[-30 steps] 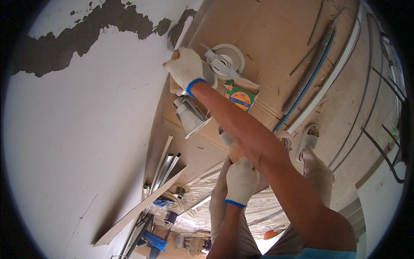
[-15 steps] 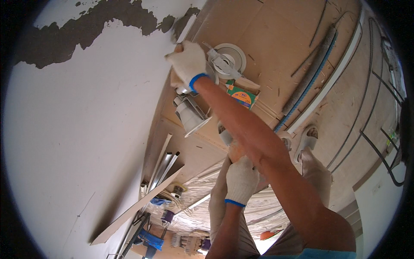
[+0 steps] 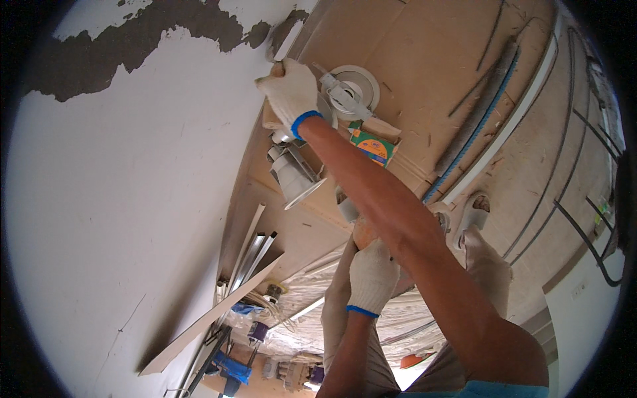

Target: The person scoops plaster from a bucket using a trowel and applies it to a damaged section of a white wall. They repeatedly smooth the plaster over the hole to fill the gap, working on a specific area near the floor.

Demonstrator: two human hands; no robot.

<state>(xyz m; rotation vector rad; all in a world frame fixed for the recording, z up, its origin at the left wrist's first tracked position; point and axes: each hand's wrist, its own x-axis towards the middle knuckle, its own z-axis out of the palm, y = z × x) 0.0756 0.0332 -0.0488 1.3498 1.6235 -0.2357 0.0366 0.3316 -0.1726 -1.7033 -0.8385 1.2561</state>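
Only illegible print on the green-and-orange box (image 3: 373, 147).

Soft light | shadow beside board (image 3: 189, 339) | bowed edges | far-right rim perhaps blurred

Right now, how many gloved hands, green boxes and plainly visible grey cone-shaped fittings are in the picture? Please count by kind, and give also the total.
Gloved hands: 2
Green box: 1
Grey cone-shaped fitting: 1
Total: 4
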